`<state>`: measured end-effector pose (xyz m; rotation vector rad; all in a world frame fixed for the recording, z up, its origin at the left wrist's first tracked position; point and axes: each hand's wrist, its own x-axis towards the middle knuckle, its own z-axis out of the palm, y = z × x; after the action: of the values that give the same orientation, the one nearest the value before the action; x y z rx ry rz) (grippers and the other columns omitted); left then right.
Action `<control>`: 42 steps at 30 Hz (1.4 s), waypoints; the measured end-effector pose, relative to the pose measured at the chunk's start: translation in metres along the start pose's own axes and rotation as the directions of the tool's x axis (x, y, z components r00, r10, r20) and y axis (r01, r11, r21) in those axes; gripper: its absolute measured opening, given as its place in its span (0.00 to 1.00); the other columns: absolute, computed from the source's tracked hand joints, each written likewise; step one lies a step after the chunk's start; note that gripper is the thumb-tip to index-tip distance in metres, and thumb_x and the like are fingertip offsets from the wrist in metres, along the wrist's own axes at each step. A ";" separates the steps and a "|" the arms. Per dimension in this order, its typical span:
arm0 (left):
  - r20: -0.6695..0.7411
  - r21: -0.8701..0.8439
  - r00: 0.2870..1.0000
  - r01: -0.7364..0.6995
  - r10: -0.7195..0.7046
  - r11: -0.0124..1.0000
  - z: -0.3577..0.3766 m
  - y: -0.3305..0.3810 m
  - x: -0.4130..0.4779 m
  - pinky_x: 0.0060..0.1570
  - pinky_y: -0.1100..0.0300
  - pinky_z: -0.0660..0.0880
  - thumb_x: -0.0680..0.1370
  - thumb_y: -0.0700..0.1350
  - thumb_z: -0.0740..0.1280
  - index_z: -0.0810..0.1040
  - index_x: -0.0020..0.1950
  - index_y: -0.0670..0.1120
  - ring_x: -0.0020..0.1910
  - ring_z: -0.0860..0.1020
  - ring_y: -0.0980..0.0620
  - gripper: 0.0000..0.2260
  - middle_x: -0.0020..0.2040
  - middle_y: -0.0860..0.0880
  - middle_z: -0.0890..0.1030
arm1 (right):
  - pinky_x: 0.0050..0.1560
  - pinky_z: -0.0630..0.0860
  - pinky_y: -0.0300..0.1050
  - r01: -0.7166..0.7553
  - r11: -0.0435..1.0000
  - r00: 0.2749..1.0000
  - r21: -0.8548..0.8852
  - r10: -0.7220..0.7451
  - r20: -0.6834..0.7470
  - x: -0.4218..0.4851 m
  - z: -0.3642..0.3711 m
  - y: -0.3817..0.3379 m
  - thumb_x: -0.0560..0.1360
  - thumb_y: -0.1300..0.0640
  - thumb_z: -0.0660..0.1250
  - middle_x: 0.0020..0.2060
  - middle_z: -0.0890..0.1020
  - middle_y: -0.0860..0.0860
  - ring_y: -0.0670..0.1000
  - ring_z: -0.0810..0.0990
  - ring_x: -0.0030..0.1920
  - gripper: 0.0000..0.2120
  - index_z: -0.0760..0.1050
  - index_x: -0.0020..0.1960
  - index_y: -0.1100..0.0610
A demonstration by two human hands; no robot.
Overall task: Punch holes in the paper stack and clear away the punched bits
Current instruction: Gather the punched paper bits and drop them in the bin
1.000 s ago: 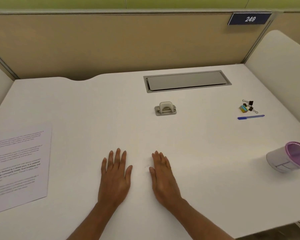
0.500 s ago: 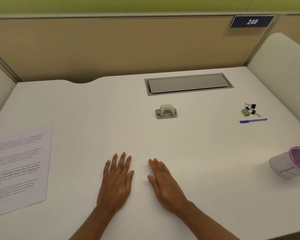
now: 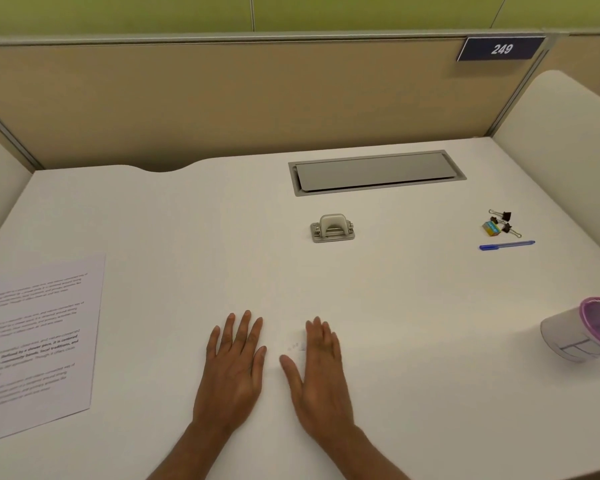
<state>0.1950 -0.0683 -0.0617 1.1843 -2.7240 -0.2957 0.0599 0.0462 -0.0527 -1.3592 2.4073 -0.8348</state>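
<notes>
**Inspector:** Report the station.

**Operator:** I see a white counter (image 3: 378, 306) closed in by tan partition panels, with a navy plate reading 249 (image 3: 501, 49) at the upper right. A grey hatch (image 3: 376, 172) is set flush into the counter's far side.

**Inspector:** The hands?

**Operator:** Both lie at the near middle, empty and released. The left hand (image 3: 232, 370) rests flat, palm down, fingers spread. The right hand (image 3: 321, 374) is beside it, apart, tilted with its thumb edge toward the left hand.

**Inspector:** The task items?

**Operator:** The paper stack (image 3: 35, 344), printed side up, lies at the left edge, well apart from both hands. The hole punch (image 3: 332, 228) stands past the hands, near the hatch, touching nothing. I note faint small specks (image 3: 293, 347) on the counter between the two hands, just beside the right fingers; they are too small for me to confirm as punched bits.

**Inspector:** Other items?

**Operator:** At the far right: black binder clips (image 3: 503, 221), a small yellow-and-blue box (image 3: 491, 228) touching them, and a blue pen (image 3: 506, 245) just in front. A white cup with a purple rim (image 3: 584, 332) lies tipped at the right edge.
</notes>
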 end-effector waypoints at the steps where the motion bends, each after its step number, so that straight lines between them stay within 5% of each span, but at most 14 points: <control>1: 0.000 0.001 1.000 0.002 -0.002 1.000 0.000 0.000 0.000 0.78 0.43 0.56 0.84 0.54 0.49 0.56 0.81 0.51 0.81 0.50 0.50 0.25 0.82 0.51 0.56 | 0.78 0.41 0.45 0.025 0.999 1.000 -0.024 -0.025 0.012 0.005 0.000 -0.003 0.81 0.33 0.49 0.80 0.45 0.47 0.46 0.40 0.80 0.37 0.43 0.81 0.52; 5: -0.006 -0.005 1.000 0.003 -0.003 1.000 -0.001 0.000 0.000 0.77 0.44 0.56 0.84 0.54 0.49 0.56 0.81 0.51 0.81 0.50 0.51 0.24 0.82 0.52 0.57 | 0.78 0.40 0.50 0.061 0.998 0.998 -0.002 -0.061 0.004 0.008 -0.014 0.011 0.77 0.29 0.57 0.81 0.44 0.53 0.50 0.39 0.80 0.46 0.41 0.81 0.53; 10: -0.016 -0.016 1.000 0.001 -0.001 1.000 0.001 -0.001 0.000 0.77 0.43 0.56 0.84 0.53 0.49 0.56 0.81 0.51 0.81 0.51 0.50 0.24 0.82 0.51 0.58 | 0.77 0.43 0.55 0.097 0.975 0.995 -0.201 -0.089 0.049 -0.005 -0.026 0.044 0.71 0.23 0.58 0.81 0.46 0.56 0.55 0.41 0.80 0.53 0.43 0.81 0.55; 21: -0.016 0.006 1.000 -0.002 0.002 1.000 0.003 -0.002 0.001 0.77 0.43 0.56 0.84 0.53 0.50 0.57 0.81 0.51 0.81 0.51 0.50 0.24 0.81 0.51 0.58 | 0.78 0.45 0.60 -0.011 0.994 1.000 -0.104 0.008 -0.024 0.036 -0.015 0.023 0.72 0.23 0.56 0.81 0.46 0.56 0.53 0.40 0.80 0.51 0.44 0.81 0.53; 29: -0.005 0.017 1.000 0.003 -0.003 1.000 0.001 -0.002 0.000 0.78 0.44 0.55 0.84 0.53 0.49 0.55 0.81 0.52 0.81 0.50 0.51 0.24 0.82 0.52 0.56 | 0.78 0.47 0.62 -0.094 0.970 0.995 -0.223 0.086 -0.048 0.046 -0.007 0.014 0.76 0.27 0.51 0.80 0.45 0.59 0.57 0.40 0.80 0.45 0.46 0.81 0.56; 34: -0.002 0.008 1.000 0.017 -0.016 1.000 0.001 -0.001 0.000 0.78 0.44 0.55 0.84 0.53 0.49 0.55 0.81 0.52 0.81 0.50 0.51 0.24 0.82 0.52 0.56 | 0.78 0.50 0.57 -0.116 0.992 0.988 0.046 0.120 -0.095 0.023 -0.038 0.051 0.76 0.30 0.59 0.81 0.47 0.51 0.47 0.40 0.80 0.41 0.45 0.80 0.47; 42: -0.002 0.015 1.000 0.014 -0.014 1.000 0.002 -0.001 0.000 0.77 0.44 0.56 0.84 0.53 0.49 0.56 0.81 0.51 0.81 0.50 0.50 0.24 0.82 0.52 0.57 | 0.77 0.44 0.55 0.096 0.978 0.993 -0.188 -0.080 0.088 0.020 -0.052 0.076 0.68 0.21 0.58 0.81 0.44 0.52 0.52 0.38 0.80 0.53 0.45 0.81 0.51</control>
<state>0.1954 -0.0685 -0.0638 1.2071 -2.7220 -0.2753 -0.0283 0.0781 -0.0550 -1.5487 2.4322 -0.5675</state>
